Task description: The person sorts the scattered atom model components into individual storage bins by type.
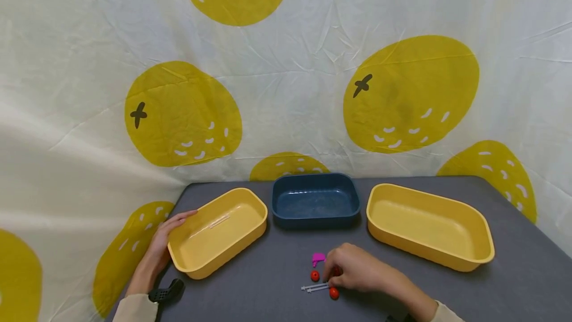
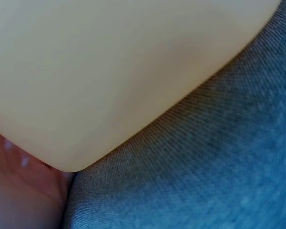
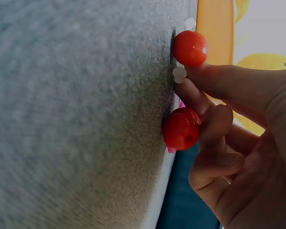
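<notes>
My left hand (image 1: 163,237) rests along the outer left side of a yellow tray (image 1: 263,230), its fingers extended by the rim. Inside that tray lies a thin pale stick (image 1: 220,221). Over the table my right hand (image 1: 355,267) is bent down, thumb and forefinger pinching the end of a thin white plastic stick (image 3: 179,74). A second white stick (image 1: 318,289) lies beside it. Around the fingertips sit red beads (image 1: 315,276), one of them close to the thumb (image 3: 189,48). A small magenta plastic piece (image 1: 319,259) lies just beyond the hand.
A dark blue tray (image 1: 316,222) stands at the back middle of the grey table (image 1: 250,292). To its right is another yellow tray (image 1: 420,252). Behind the table hangs a white cloth (image 1: 290,113) printed with yellow fruit.
</notes>
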The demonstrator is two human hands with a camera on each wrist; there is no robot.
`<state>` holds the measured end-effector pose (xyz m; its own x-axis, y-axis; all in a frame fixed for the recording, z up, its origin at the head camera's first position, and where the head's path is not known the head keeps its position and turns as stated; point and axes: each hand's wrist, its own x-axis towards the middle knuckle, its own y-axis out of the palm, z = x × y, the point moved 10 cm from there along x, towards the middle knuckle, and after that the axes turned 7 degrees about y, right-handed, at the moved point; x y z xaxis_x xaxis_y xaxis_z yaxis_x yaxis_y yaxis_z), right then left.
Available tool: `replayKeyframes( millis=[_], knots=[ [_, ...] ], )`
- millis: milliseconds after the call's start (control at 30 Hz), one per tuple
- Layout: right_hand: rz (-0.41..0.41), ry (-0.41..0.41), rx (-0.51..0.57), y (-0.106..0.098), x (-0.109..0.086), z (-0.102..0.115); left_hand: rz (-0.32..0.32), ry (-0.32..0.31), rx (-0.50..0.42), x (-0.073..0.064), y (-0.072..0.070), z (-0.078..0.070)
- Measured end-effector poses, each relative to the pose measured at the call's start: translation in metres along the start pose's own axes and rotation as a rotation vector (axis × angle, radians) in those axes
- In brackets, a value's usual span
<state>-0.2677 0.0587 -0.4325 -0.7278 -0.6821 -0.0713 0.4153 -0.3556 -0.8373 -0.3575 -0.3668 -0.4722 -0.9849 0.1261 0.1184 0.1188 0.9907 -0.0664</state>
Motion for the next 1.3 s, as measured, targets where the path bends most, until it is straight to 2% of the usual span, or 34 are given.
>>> replayKeyframes(
  millis=[200, 400, 633, 1033, 1300],
  knots=[
    [-0.009, 0.012, -0.037, 0.002, -0.001, 0.001, 0.007, 0.014, -0.013, 0.000, 0.001, -0.001],
    [-0.002, 0.043, -0.028, 0.004, -0.001, -0.002, 0.009, 0.013, -0.024, 0.000, 0.002, -0.002],
    [-0.008, 0.036, -0.021, 0.004, 0.000, -0.002, 0.013, 0.011, -0.016, -0.001, 0.002, -0.003],
    [-0.011, 0.036, 0.143, -0.001, 0.001, -0.012, 0.002, -0.018, -0.006, -0.002, 0.002, 0.000],
    [-0.064, -0.029, 0.269, -0.012, -0.002, -0.012, 0.002, -0.014, -0.008, -0.001, 0.002, 0.000]
  ],
)
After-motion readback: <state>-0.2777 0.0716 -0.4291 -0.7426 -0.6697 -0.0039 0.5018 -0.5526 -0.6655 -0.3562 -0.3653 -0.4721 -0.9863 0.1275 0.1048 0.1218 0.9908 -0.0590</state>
